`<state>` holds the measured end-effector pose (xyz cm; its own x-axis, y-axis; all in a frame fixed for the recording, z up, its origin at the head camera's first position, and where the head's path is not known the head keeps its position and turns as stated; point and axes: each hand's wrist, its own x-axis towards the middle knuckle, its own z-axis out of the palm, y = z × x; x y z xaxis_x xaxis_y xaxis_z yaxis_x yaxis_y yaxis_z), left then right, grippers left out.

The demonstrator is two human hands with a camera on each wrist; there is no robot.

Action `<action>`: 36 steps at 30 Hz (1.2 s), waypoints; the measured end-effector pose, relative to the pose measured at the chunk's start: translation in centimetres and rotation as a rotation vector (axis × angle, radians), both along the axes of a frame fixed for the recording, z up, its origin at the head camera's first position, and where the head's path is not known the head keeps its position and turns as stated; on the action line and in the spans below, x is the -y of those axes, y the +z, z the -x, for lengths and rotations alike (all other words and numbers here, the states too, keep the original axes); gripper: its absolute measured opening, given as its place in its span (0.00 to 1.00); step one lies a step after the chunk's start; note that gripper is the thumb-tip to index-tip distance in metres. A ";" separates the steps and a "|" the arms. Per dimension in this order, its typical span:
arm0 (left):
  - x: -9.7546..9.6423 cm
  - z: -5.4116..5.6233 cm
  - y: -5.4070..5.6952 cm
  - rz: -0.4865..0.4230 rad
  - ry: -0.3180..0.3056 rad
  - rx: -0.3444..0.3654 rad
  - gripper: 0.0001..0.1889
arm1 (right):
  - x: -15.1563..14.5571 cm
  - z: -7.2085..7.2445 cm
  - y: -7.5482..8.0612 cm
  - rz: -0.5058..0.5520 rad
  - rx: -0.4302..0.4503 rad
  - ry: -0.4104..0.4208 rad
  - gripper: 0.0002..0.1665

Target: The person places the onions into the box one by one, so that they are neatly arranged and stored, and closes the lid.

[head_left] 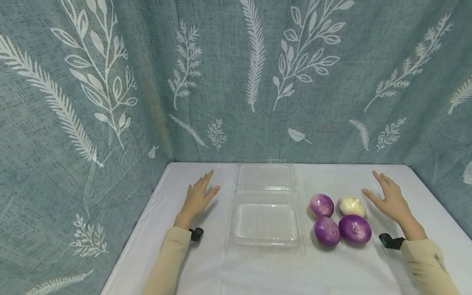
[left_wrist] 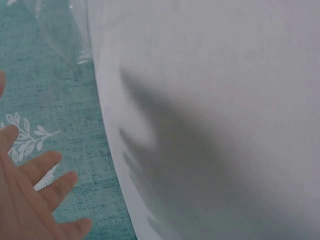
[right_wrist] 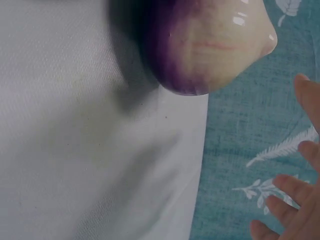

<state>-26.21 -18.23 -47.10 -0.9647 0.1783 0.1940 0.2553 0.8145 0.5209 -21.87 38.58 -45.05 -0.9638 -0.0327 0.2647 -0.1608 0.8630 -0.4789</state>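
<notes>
My left hand [head_left: 197, 199] is held over the left part of the table with fingers spread, holding nothing; in the left wrist view, part of that hand [left_wrist: 35, 195] shows at the lower left. Beside it lies a clear plastic clamshell box [head_left: 265, 241], its lid [head_left: 265, 177] folded back toward the curtain. On the right, my right hand [head_left: 392, 201] has its fingers spread and nothing in its grasp. To its left sit glossy round turnip-like vegetables: a cream one [head_left: 352, 207] nearest the hand, and three purple ones, including a large one [head_left: 355, 230]. The right wrist view shows a purple-and-cream vegetable [right_wrist: 210, 45] with a pointed tip.
A white cloth [head_left: 258, 270] covers the table. Behind and to both sides hangs a green curtain [head_left: 228, 82] with white leaf prints. Small black cameras are strapped to the left wrist [head_left: 197, 234] and the right wrist [head_left: 391, 241].
</notes>
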 end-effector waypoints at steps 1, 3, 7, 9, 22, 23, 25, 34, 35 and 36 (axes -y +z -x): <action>-0.1 -0.1 0.0 -0.012 -0.004 0.003 0.35 | 0.0 -0.1 0.0 0.002 -0.002 0.002 0.45; -0.3 -0.3 0.1 -0.043 -0.009 0.007 0.35 | 0.1 -0.3 0.1 0.006 -0.005 0.004 0.44; -0.7 -0.8 0.3 -0.111 -0.025 0.030 0.35 | 0.2 -0.8 0.0 0.012 -0.008 0.003 0.44; -0.9 -1.0 0.3 -0.143 -0.034 0.040 0.36 | 0.2 -1.1 0.0 0.017 -0.009 0.001 0.43; -2.1 -1.9 0.3 -0.327 -0.131 0.184 0.38 | 0.8 -2.5 0.0 0.053 -0.068 0.021 0.40; -2.2 -1.9 0.2 -0.335 -0.139 0.190 0.38 | 0.8 -2.6 0.0 0.054 -0.069 0.022 0.40; -2.4 -1.9 0.1 -0.346 -0.151 0.199 0.38 | 0.9 -2.8 0.0 0.055 -0.067 0.027 0.40; -2.9 -1.9 -0.3 -0.382 -0.186 0.223 0.37 | 1.1 -3.3 0.0 0.076 -0.090 0.041 0.40; -2.9 -1.9 -0.4 -0.384 -0.190 0.221 0.37 | 1.1 -3.3 0.0 0.079 -0.092 0.044 0.40; -3.0 -1.9 -0.4 -0.386 -0.192 0.222 0.37 | 1.1 -3.4 -0.1 0.084 -0.095 0.047 0.40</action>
<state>-24.27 -15.23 -47.53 -0.9471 0.3124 0.0742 0.2303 0.5001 0.8348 -18.50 37.47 -45.14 -0.9321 -0.0512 0.3585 -0.2481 0.8113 -0.5294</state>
